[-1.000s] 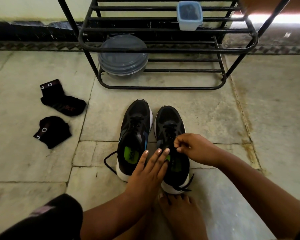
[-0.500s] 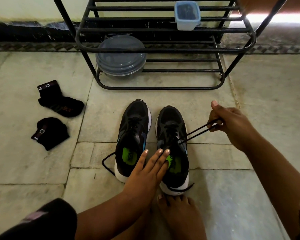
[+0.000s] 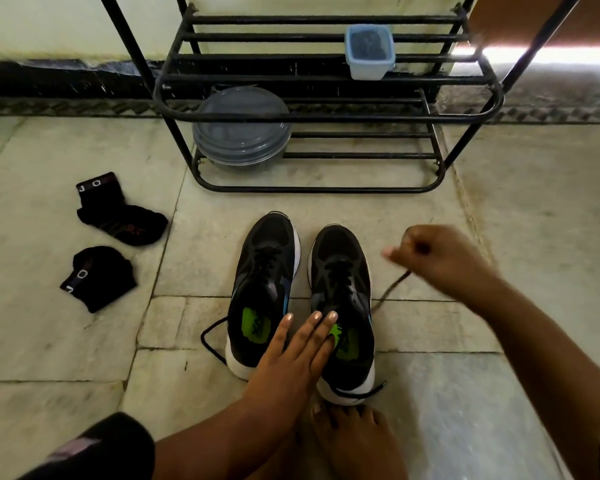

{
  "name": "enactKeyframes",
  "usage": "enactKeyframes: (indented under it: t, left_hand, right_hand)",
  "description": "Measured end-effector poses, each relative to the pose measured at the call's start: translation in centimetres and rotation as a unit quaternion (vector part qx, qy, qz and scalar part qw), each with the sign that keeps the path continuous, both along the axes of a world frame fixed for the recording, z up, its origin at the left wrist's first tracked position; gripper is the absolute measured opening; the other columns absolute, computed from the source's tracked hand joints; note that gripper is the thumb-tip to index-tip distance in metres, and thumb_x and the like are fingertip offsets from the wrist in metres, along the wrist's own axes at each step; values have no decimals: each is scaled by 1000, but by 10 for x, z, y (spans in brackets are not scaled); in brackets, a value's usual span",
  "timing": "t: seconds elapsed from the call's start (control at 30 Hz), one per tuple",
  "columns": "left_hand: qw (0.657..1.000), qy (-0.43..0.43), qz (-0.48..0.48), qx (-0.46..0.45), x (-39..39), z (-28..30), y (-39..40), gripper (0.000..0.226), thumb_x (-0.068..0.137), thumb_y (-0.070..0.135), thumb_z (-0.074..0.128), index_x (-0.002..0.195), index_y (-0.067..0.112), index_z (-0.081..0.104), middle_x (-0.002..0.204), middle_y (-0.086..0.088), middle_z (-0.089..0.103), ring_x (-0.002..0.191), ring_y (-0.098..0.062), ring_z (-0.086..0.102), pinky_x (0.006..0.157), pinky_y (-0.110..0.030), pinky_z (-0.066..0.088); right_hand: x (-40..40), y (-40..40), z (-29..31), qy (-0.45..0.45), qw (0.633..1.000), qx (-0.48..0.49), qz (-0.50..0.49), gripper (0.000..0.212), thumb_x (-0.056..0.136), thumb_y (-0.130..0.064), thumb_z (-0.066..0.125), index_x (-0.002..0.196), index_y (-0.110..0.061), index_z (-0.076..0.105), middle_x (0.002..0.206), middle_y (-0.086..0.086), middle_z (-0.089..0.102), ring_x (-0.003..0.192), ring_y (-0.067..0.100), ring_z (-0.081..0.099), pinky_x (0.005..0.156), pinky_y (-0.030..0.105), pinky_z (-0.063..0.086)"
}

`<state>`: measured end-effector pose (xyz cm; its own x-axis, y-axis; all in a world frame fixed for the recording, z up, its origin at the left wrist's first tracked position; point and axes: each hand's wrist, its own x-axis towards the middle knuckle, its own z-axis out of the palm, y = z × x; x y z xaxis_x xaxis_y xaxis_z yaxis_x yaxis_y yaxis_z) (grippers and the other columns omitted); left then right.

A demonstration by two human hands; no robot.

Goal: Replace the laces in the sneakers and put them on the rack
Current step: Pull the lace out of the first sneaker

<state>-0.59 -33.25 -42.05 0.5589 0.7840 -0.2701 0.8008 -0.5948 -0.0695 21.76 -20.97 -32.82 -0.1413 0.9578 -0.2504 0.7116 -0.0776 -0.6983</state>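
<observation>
Two black mesh sneakers with white soles and green insole patches stand side by side on the pale stone floor (image 3: 430, 393), toes toward a black metal-tube shoe rack (image 3: 326, 116) against the wall. The left hand (image 3: 291, 362) lies flat with its fingers straight and close together, resting across the heel openings where the left sneaker (image 3: 262, 282) and the right sneaker (image 3: 343, 271) meet. The right hand (image 3: 444, 258), blurred, is raised to the right of the right sneaker with its fingers curled into a fist, pinching a black lace (image 3: 390, 289) that runs taut from the fist down to that shoe's eyelets. Another lace end trails across the right sneaker's heel, and a loop of black lace lies on the floor beside the left sneaker's heel. A bare foot (image 3: 357, 441) touches the back of the right sneaker. On the rack sit a small pale blue square plastic tub (image 3: 369, 51) on the upper rails and a grey round lidded container (image 3: 242, 128) on the lower rails. Two black socks with white lettering (image 3: 118, 216) lie well to the left.
</observation>
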Motion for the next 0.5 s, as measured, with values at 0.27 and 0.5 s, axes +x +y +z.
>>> enactKeyframes:
  t: [0.27, 0.5]
  left_hand:
    - [998, 68, 6, -3, 8, 17, 1, 60, 94, 32, 14, 136, 10, -23, 138, -11, -47, 127, -28, -44, 101, -53, -32]
    - [999, -10, -8, 35, 1, -1, 1, 70, 68, 49, 60, 129, 14, 57, 147, -12, 31, 139, -27, 27, 110, -57, 13]
  right_hand:
    - [-61, -35, -40, -153, 943, 112, 272, 33, 96, -24, 46, 128, -26, 54, 122, -3, 47, 110, 13, 44, 92, 25, 44]
    - [-60, -35, -42, -262, 897, 102, 341, 35, 95, -14, 45, 129, -15, 49, 129, 3, 42, 116, 17, 39, 85, 26, 44]
